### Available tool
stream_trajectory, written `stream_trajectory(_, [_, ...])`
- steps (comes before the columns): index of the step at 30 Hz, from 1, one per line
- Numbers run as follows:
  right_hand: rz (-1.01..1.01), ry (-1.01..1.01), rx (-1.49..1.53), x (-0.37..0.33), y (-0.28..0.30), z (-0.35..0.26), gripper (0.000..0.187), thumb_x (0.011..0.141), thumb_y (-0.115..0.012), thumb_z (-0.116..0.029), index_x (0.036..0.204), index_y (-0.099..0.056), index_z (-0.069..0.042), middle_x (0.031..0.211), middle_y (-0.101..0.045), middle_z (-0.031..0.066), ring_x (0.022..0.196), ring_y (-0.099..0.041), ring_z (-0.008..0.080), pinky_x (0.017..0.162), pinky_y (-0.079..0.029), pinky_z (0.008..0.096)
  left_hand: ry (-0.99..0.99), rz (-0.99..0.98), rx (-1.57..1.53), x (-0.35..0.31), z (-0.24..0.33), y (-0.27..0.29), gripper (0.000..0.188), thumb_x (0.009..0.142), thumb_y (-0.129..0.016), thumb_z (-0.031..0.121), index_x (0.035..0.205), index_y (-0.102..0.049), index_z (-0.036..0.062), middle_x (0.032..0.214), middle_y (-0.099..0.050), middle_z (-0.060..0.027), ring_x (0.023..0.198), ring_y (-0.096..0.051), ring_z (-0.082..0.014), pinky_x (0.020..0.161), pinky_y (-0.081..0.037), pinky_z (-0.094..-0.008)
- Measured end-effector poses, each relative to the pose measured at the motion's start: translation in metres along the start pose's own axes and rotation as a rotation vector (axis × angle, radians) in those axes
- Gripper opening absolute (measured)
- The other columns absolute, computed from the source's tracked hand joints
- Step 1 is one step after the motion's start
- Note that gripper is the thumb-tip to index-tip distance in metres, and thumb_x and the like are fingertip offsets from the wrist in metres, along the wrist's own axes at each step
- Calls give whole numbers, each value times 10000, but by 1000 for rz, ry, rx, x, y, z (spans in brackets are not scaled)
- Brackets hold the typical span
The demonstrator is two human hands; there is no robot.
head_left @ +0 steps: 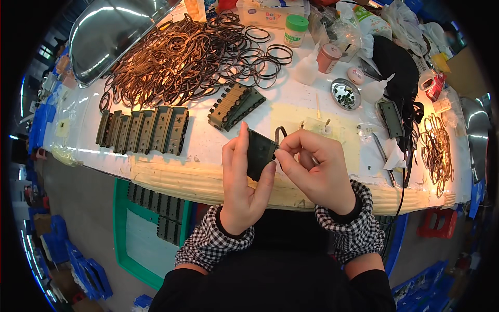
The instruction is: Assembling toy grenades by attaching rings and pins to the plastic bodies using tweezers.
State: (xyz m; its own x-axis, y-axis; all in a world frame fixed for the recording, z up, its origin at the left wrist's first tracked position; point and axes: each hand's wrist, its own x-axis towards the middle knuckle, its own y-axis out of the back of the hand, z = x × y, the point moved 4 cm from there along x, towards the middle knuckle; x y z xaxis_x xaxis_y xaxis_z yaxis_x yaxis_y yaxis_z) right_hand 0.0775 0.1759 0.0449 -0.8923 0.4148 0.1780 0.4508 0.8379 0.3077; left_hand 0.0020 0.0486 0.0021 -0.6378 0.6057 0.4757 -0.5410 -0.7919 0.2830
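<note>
While your left hand [244,179] grips a dark plastic block [260,153] above the counter [291,109] edge, your right hand [317,169] pinches a thin rubber band [279,132] at its top corner; loose bands [182,57] lie beyond both hands.

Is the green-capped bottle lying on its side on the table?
No, the green-capped bottle stands upright near the table's far edge, beside the pile of rubber rings.
</note>
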Motion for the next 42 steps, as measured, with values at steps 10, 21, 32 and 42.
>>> stream_trajectory(10, [-6,132,-120,1,0,-3,69,788,-641,-37,802,-581,-6,664,-556,8,520,-424,61,462,-332,220,79,-13,-50,-5,-3,-5,701,832,-613,-1,1423,-248,-92,1099,-453,-165,1006,-462,-255,896,-386,-319])
stream_trajectory(21, [257,258,-284,-4,18,-19,163,774,-686,-25,930,-638,-27,791,-604,87,691,-623,184,571,-485,280,594,-193,-950,-3,-5,-6,578,911,-480,67,1444,-275,-23,1277,-491,-127,1093,-502,-191,941,-412,-318])
stream_trajectory(32, [62,285,-202,-1,11,-11,209,780,-688,8,981,-666,-44,817,-648,26,500,-414,56,453,-320,212,637,-331,-1049,-6,-12,-13,445,977,-457,237,1326,-444,-39,1039,-578,-78,941,-543,-129,799,-451,-275])
stream_trajectory(42, [-31,531,-423,0,12,-12,250,718,-691,-27,941,-582,-64,835,-611,48,672,-608,207,578,-476,301,657,-282,-975,-4,-6,-11,412,961,-489,142,1330,-445,-35,1047,-591,-73,918,-548,-112,768,-456,-253])
